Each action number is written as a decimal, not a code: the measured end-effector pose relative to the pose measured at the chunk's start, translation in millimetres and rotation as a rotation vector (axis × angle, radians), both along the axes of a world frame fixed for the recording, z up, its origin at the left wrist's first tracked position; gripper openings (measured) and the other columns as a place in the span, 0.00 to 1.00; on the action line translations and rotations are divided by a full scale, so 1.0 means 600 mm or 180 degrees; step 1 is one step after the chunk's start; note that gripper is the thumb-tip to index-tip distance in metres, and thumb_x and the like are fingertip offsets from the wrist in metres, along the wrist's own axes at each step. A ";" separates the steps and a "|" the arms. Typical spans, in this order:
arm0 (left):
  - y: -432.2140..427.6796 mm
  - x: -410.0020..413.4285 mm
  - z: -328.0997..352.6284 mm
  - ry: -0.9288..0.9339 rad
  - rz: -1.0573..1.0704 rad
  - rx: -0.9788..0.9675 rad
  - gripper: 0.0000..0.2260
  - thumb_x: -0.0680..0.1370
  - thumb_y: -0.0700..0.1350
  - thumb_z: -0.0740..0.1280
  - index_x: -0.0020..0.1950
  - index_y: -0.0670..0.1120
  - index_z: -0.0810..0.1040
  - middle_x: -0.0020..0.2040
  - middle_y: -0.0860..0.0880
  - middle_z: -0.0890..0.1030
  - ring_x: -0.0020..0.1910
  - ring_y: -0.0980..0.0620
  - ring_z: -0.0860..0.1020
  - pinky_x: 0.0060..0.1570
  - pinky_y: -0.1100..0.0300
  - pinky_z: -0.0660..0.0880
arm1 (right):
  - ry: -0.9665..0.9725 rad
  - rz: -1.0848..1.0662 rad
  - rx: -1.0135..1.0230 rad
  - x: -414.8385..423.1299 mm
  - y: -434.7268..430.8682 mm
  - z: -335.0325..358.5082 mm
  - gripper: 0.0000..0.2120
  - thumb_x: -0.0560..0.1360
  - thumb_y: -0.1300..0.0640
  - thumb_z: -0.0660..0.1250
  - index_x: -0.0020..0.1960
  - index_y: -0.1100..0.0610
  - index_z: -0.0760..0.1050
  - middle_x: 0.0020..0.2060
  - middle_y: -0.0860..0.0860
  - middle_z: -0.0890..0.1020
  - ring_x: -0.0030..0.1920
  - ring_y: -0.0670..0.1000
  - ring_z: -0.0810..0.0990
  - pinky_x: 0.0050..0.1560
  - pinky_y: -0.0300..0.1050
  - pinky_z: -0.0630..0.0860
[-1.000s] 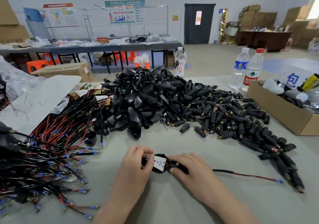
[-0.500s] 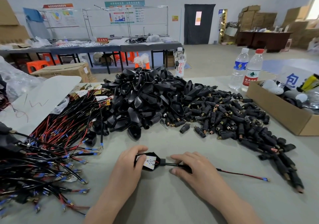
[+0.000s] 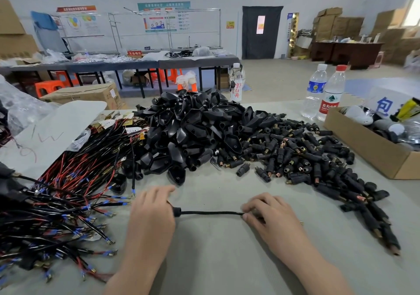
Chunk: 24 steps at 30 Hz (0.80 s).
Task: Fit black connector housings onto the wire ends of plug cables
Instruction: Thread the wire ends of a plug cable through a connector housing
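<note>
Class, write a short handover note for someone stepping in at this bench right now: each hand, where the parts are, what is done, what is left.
Left hand grips one end of a black cable; a black collar shows at its fingers, the rest is hidden.
Right hand pinches the cable's other end, with the wire tips mostly hidden under it.
The pile of housings lies behind the hands, barrel connectors to its right, and the bundle of cables on the left of the table.
Done: cannot tell whether this housing is seated.
Left: check it, then work through the bundle.
</note>
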<state>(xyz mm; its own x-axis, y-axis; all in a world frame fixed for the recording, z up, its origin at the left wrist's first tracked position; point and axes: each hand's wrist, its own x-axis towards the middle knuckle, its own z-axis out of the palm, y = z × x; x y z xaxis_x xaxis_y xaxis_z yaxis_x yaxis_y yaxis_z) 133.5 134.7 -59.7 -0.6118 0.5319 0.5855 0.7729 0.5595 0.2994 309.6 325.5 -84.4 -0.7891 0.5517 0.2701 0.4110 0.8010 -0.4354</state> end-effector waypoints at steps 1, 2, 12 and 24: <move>0.011 0.019 0.002 0.0056 -0.0231 0.0104 0.14 0.74 0.35 0.63 0.56 0.42 0.81 0.50 0.47 0.82 0.48 0.44 0.79 0.54 0.55 0.69 | -0.0019 0.0001 0.0035 0.000 -0.002 0.001 0.06 0.79 0.43 0.63 0.54 0.40 0.77 0.52 0.34 0.73 0.55 0.42 0.68 0.62 0.40 0.62; 0.023 0.039 0.001 0.0087 -0.0495 0.0148 0.13 0.75 0.38 0.62 0.56 0.43 0.81 0.50 0.49 0.82 0.49 0.47 0.79 0.55 0.56 0.68 | -0.0033 0.0028 0.0087 -0.002 -0.005 0.002 0.05 0.80 0.43 0.62 0.53 0.40 0.75 0.52 0.34 0.73 0.55 0.42 0.68 0.61 0.38 0.60; 0.063 0.079 -0.031 0.0641 -0.1230 -0.0426 0.13 0.81 0.48 0.57 0.52 0.51 0.82 0.43 0.57 0.81 0.41 0.54 0.80 0.44 0.57 0.73 | 0.0312 0.0388 -0.0320 -0.020 -0.023 0.011 0.06 0.79 0.52 0.66 0.48 0.40 0.75 0.37 0.28 0.73 0.47 0.39 0.73 0.54 0.36 0.65; 0.062 0.065 -0.040 0.0510 -0.1121 -0.0198 0.12 0.79 0.45 0.57 0.46 0.52 0.80 0.40 0.57 0.78 0.38 0.53 0.76 0.42 0.59 0.65 | 0.0172 0.0174 0.0013 -0.012 -0.023 0.019 0.06 0.81 0.49 0.61 0.48 0.41 0.76 0.43 0.37 0.79 0.50 0.44 0.75 0.53 0.42 0.63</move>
